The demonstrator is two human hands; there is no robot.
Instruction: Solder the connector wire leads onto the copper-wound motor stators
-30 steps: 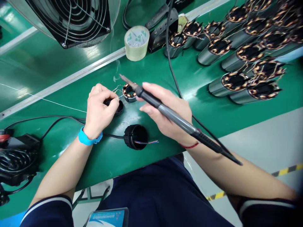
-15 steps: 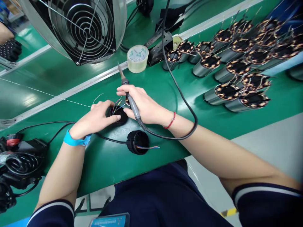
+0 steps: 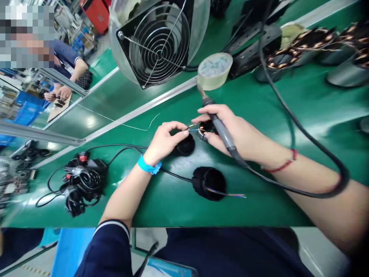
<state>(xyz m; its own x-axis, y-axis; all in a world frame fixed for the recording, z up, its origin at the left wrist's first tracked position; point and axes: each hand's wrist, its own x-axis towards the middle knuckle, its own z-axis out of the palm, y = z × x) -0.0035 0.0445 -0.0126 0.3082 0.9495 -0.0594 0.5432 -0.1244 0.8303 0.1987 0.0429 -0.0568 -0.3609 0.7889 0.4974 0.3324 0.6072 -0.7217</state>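
My left hand (image 3: 165,140), with a blue wristband, pinches thin coloured wires (image 3: 193,128) between thumb and fingertips. Below those fingertips sits a round black cap (image 3: 186,147). A soldering iron (image 3: 223,132) lies across my right hand (image 3: 240,134), gripped with its tip pointing up and away near the tape roll. My right thumb and fingers are also around a small copper-wound stator (image 3: 204,130), partly hidden by the hand and iron; the wires run to it. Nearer me, a second black cap (image 3: 209,182) lies on its side with stripped wire ends sticking out.
A caged fan (image 3: 158,54) and a tape roll (image 3: 215,71) stand at the back. Several metal-cased stators (image 3: 346,73) stand back right. Coiled black cables (image 3: 86,177) lie at left. A thin solder wire (image 3: 132,127) stretches behind my left hand. A co-worker's hands (image 3: 62,92) are beyond the frame.
The view has swung left and closer. My left hand has gone from resting over the black cap to pinching the wires. The soldering iron stays in my right hand.
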